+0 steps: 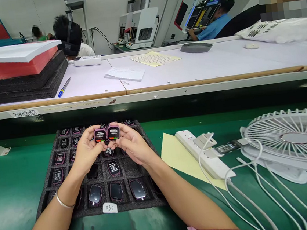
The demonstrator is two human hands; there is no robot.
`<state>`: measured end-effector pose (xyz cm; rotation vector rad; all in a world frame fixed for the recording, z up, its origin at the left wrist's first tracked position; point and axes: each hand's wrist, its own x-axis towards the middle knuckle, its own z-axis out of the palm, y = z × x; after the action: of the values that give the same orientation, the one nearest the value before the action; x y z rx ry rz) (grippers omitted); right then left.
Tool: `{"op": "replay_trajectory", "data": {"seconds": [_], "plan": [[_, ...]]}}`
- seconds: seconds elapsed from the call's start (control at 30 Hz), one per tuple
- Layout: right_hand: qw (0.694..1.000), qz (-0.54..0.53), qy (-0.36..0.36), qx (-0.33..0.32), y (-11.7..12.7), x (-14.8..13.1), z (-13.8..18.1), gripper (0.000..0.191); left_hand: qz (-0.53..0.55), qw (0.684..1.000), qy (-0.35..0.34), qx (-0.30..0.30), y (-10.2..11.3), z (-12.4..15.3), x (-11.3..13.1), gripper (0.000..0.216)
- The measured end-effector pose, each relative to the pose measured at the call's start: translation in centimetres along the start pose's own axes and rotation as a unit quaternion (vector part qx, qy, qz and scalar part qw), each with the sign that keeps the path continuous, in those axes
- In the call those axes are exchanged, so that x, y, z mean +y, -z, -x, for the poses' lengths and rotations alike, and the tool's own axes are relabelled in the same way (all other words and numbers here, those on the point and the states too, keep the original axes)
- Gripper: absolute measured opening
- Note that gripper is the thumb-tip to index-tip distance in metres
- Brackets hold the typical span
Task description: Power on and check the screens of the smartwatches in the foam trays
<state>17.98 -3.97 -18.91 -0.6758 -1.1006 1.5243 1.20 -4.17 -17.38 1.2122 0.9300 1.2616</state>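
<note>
My left hand (pixel 89 146) grips a smartwatch (pixel 100 136) with a pinkish-purple case, its lit screen turned up towards me. A second, similar smartwatch (pixel 114 133) is pinched in my right hand (pixel 131 141), side by side with the first. Both screens show small white text with a red and green band below. Beneath my hands lies a dark foam tray (pixel 133 165) with rows of compartments. Many hold a watch: some screens show text, while the watch (pixel 95 194) in the front row has a dark screen. My hands and forearms hide part of the tray.
A white label (pixel 109 208) marked 030 sits at the tray's front edge. To the right are a power strip (pixel 202 153) on yellow paper (pixel 174 153), loose white cables and a white fan (pixel 292 140). A raised shelf (pixel 165 73) behind carries stacked foam (pixel 18 71). People sit beyond it.
</note>
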Motion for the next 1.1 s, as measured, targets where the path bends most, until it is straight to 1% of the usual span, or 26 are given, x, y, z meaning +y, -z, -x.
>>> {"op": "replay_trajectory", "data": {"seconds": [0.27, 0.5, 0.67, 0.8, 0.9, 1.1], "plan": [[1.000, 0.005, 0.000, -0.002, -0.03, 0.03, 0.07, 0.047, -0.001, 1.000, -0.007, 0.005, 0.16, 0.03, -0.27, 0.051], [1.000, 0.007, -0.001, 0.014, -0.28, -0.23, 0.11, 0.048, -0.005, 1.000, -0.008, 0.002, 0.04, 0.14, -0.05, 0.048], [0.999, 0.009, 0.001, 0.034, -0.35, -0.36, 0.15, 0.050, 0.015, 1.000, 0.016, -0.006, -0.07, 0.37, 0.39, 0.050], [0.999, 0.020, -0.003, 0.043, -0.43, -0.38, 0.19, 0.043, 0.027, 0.999, 0.036, -0.006, -0.13, 0.49, 0.65, 0.047], [0.998, 0.022, -0.005, 0.054, -0.44, -0.34, 0.18, 0.038, 0.026, 0.999, 0.043, -0.004, -0.20, 0.52, 0.63, 0.047], [0.997, 0.030, -0.008, 0.064, -0.33, -0.18, 0.08, 0.038, 0.013, 0.999, 0.046, 0.003, -0.39, 0.59, 0.47, 0.042]]}}
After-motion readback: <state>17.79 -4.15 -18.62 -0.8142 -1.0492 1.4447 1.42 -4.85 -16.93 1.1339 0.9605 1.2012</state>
